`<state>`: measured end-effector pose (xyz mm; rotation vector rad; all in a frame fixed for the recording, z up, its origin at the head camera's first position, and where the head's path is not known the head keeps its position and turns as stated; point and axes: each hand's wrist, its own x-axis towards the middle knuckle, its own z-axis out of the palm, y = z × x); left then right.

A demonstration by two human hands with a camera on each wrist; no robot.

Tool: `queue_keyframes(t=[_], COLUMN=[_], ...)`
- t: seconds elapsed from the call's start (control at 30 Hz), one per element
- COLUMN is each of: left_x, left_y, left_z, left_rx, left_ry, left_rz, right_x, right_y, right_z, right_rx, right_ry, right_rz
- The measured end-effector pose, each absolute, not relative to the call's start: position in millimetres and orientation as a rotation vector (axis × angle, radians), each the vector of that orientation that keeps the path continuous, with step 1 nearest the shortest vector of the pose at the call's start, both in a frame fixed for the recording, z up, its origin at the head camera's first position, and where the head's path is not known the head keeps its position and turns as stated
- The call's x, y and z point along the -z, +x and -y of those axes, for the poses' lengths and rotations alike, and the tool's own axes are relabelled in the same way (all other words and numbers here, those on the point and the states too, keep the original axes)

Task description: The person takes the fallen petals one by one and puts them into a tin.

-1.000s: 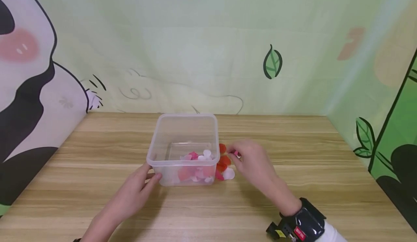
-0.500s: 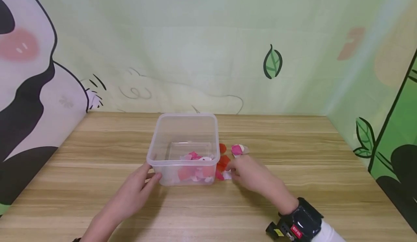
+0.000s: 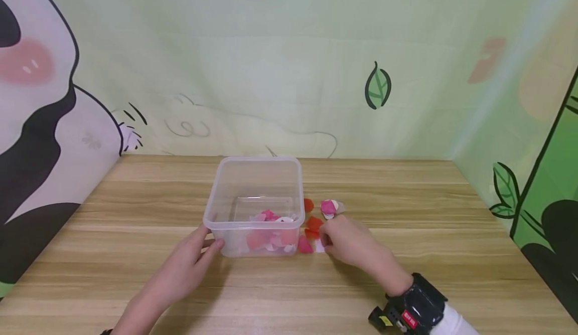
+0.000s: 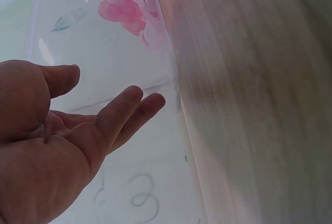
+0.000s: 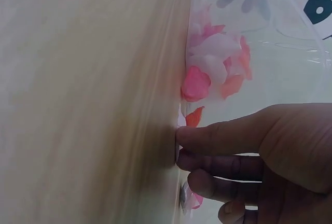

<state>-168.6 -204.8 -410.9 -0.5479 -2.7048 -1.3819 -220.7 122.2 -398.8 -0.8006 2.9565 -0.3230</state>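
A clear plastic box (image 3: pixel 254 225) stands on the table, with pink and white petals (image 3: pixel 272 238) heaped at its right end. My left hand (image 3: pixel 184 262) rests against the box's near left corner; in the left wrist view its fingers (image 4: pixel 122 111) are extended along the wall, thumb apart. Right of the box, my right hand (image 3: pixel 355 243) pinches a white petal (image 3: pixel 319 246) at the tabletop, partly hidden by the fingertips. Orange petals (image 3: pixel 314 224) and a deep pink petal (image 3: pixel 304 245) lie between that hand and the box.
Beyond the right hand lies a small pink-and-white petal bunch (image 3: pixel 329 208). Another orange petal (image 3: pixel 308 205) touches the box's right side in the head view. A printed cloth backdrop (image 3: pixel 289 74) rises behind the wooden table (image 3: pixel 406 184).
The right hand set down the pink-and-white bunch and moved nearer to the white petal. That petal and the orange ones shifted slightly rightward. Left hand and box stayed put.
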Motion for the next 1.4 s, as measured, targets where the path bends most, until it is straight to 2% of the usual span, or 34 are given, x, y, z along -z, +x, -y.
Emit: queue_keyframes(t=[0.83,1.4], left_x=[409.4,409.3], left_y=[-167.9,-167.6], left_z=[204.1,203.3], left_rx=[1.407,1.43], left_ry=[-0.547,-0.533], left_rz=[2.702,2.707], right_x=[400.5,359.4], right_y=[-224.8,-219.8], right_z=[-125.0,-134.9], right_rx=[0.282,0.536], right_ry=[-0.769,-0.781], right_rz=[-2.984,-3.134])
